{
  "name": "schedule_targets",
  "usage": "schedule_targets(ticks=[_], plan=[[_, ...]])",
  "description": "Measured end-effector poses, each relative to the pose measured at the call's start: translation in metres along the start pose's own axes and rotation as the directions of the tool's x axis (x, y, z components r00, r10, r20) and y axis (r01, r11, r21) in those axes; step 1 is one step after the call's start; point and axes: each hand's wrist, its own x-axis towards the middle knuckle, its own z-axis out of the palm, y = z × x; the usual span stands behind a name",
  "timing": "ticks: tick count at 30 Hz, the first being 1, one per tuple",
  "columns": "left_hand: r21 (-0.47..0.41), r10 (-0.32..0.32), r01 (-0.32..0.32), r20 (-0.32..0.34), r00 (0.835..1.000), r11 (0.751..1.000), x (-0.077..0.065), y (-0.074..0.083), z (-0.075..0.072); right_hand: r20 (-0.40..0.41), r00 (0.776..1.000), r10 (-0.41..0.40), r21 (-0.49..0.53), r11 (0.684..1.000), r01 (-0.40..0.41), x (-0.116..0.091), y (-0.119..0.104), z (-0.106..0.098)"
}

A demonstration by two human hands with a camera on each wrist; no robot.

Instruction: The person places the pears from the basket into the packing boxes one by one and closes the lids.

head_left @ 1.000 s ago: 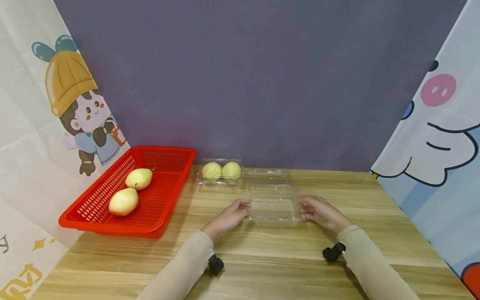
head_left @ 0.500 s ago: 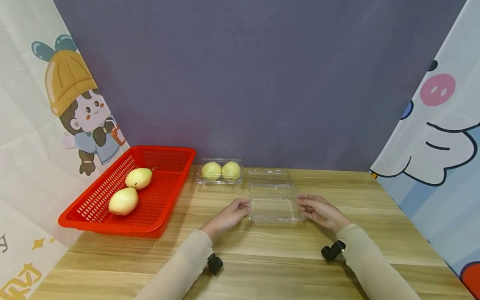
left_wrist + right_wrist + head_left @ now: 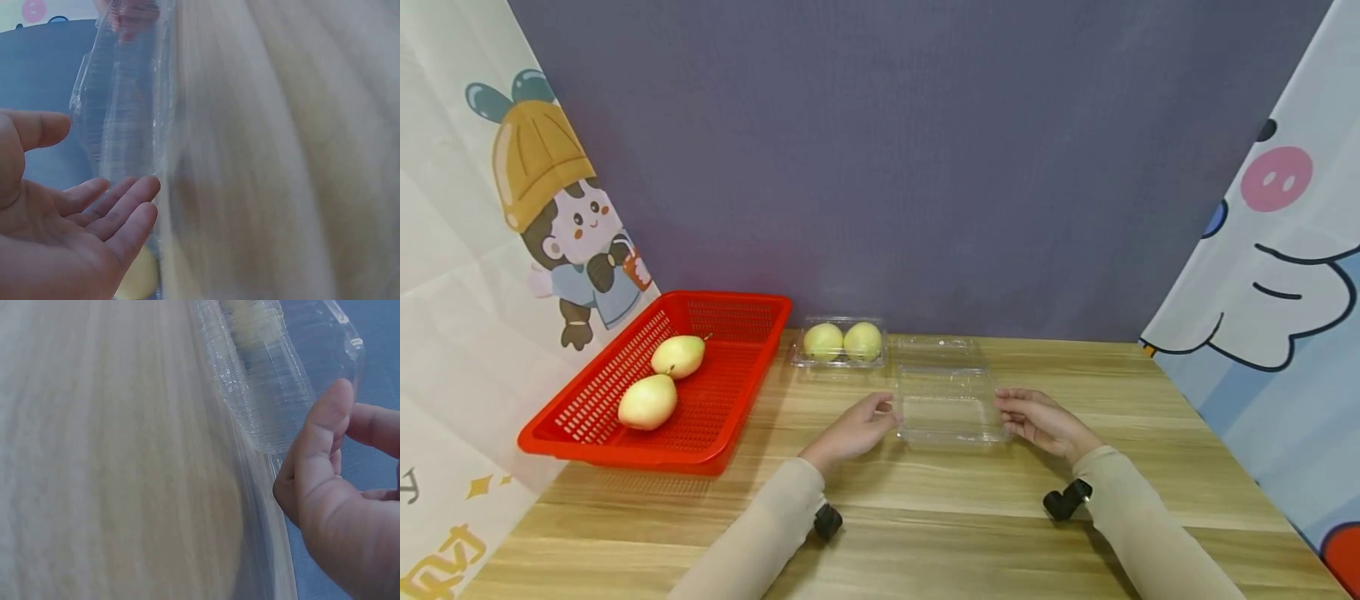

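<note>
A clear plastic clamshell box [image 3: 951,417] stands with its lid [image 3: 936,348] folded back, nothing inside it. At its left side my left hand [image 3: 857,429] is spread, thumb apart from the fingers. In the left wrist view the fingertips [image 3: 150,185] lie right by the box wall [image 3: 128,106], gripping nothing. My right hand [image 3: 1045,425] pinches the right edge of the box between thumb and fingers. Close up in the right wrist view, a fingertip [image 3: 337,397] overlaps the clear wall [image 3: 275,406], with the lower fingers curled in.
A second clear box [image 3: 838,364] at the back holds two pale yellow pears [image 3: 823,342]. Left of it stands a red basket [image 3: 748,392] with two more pears [image 3: 647,403]. A grey backdrop [image 3: 880,167] rises behind the wooden table [image 3: 925,542].
My left hand has drawn slightly left, its fingertips coming away from the box edge. The right hand and the box have barely moved.
</note>
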Motion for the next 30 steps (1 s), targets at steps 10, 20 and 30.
schedule_targets(ticks=[10, 20, 30], plan=[[0.17, 0.059, -0.053, -0.029, 0.998, 0.984, -0.001, 0.018, -0.015, -0.012, 1.0, 0.007, -0.007, 1.0, -0.007, 0.0, 0.0, 0.0], [0.358, 0.109, -0.082, -0.056, 0.992, 0.93, -0.005, 0.039, -0.033, -0.03, 0.999, 0.021, -0.029, 0.999, -0.022, 0.0, -0.002, 0.0], [0.444, 0.164, -0.131, -0.037, 0.986, 0.887, -0.008, 0.047, -0.047, -0.022, 1.0, 0.002, -0.028, 1.0, -0.003, 0.001, 0.0, 0.0]])
